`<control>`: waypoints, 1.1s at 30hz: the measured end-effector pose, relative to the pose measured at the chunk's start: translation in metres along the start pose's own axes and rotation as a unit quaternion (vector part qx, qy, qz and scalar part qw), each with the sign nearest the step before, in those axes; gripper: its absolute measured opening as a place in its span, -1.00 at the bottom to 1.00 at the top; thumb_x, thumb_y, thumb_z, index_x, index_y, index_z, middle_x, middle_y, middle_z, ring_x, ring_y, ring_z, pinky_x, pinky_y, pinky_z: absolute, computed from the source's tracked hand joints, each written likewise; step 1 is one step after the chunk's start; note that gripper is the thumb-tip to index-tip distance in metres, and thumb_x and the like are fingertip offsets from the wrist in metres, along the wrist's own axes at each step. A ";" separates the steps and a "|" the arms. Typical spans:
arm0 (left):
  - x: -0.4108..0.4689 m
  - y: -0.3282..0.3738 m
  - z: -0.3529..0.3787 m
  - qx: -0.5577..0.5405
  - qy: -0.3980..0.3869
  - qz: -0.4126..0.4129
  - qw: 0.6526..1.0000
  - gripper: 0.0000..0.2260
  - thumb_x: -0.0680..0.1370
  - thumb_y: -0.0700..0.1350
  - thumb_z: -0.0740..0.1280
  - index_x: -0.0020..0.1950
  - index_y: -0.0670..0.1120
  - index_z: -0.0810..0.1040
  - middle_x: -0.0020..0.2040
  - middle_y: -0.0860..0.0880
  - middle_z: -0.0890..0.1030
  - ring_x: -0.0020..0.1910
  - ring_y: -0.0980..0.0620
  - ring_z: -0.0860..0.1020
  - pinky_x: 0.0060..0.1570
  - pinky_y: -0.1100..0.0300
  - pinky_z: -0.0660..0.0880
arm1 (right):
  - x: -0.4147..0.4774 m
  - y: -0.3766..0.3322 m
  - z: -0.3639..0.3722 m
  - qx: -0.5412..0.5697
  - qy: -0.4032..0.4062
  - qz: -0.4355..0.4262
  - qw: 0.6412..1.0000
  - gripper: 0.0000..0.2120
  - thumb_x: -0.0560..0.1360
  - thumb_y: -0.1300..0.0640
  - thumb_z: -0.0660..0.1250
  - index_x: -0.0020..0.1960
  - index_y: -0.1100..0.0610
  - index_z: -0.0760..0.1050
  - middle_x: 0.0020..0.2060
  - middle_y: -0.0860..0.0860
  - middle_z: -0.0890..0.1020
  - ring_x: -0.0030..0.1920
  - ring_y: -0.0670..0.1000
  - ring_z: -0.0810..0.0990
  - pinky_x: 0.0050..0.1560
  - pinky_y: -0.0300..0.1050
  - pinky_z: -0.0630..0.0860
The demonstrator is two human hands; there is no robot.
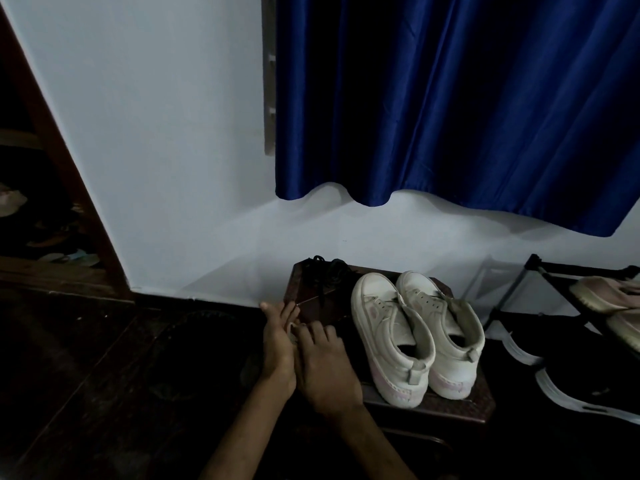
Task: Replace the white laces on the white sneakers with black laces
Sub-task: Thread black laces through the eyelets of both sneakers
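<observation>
White sneakers [384, 327] atop dark stool [479, 400]

Dim room, pale white wall [166, 140], dark blue curtain [450, 98] hanging above, dark floor [86, 375], brown wooden doorframe [69, 188] at left, black shoe rack [554, 282] at right

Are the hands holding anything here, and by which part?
The right hand pinches a small pale bundle, likely white lace, against the left hand; which part cannot be told.
</observation>
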State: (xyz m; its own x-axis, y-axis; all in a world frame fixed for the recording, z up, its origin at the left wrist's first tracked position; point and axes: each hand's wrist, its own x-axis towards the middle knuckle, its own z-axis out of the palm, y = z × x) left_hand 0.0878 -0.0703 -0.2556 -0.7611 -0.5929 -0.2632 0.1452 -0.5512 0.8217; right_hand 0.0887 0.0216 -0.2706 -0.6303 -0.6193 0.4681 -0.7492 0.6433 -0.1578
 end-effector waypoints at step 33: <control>-0.030 0.022 -0.018 -0.239 -0.006 -0.167 0.957 -0.67 0.65 -0.10 0.06 0.00 -0.21 0.57 -0.02 -0.22 0.62 0.01 -0.12 0.55 0.14 0.11 0.43 | 0.057 -0.049 -0.006 0.549 0.092 0.182 0.810 -0.89 0.37 0.09 0.26 -0.31 0.04 0.37 -0.39 -0.02 0.47 -0.34 0.01 0.45 -0.28 0.01 0.39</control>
State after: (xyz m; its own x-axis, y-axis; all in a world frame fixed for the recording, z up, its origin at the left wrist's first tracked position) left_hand 0.1255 -0.0749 -0.2388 -0.8217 -0.3322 -0.4631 0.1631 -0.9156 0.3674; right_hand 0.0905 -0.0422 -0.2305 -0.8846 -0.3366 0.3229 -0.3135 -0.0836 -0.9459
